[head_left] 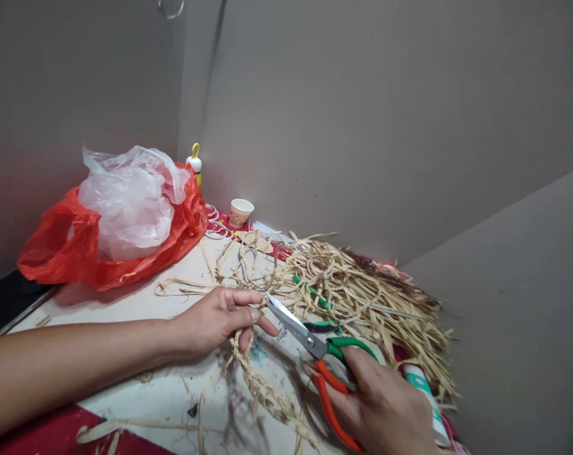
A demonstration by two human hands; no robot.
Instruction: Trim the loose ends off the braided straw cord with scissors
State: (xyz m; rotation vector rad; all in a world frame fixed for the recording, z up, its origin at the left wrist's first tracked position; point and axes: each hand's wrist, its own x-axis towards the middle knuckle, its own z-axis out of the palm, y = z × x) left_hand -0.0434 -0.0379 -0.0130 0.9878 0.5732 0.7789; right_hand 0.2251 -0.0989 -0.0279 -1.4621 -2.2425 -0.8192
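Note:
My left hand (229, 316) pinches a braided straw cord (262, 388) between thumb and fingers. From there the braid hangs down and runs toward the lower right, with loose strands sticking out. In my right hand (381, 398) is a pair of scissors (309, 338) with one green and one orange handle. The blades point up and left, and their tips touch or nearly touch the straw at my left fingertips. Whether the blades are cutting a strand cannot be made out.
A heap of dry straw (390, 303) covers the right side of the white board (172, 373), green-handled tools (321, 327) beside it. A red plastic bag (59, 246) holding clear plastic stands at the left. Behind are a paper cup (241, 213) and a grey wall. A tube (423, 395) lies right.

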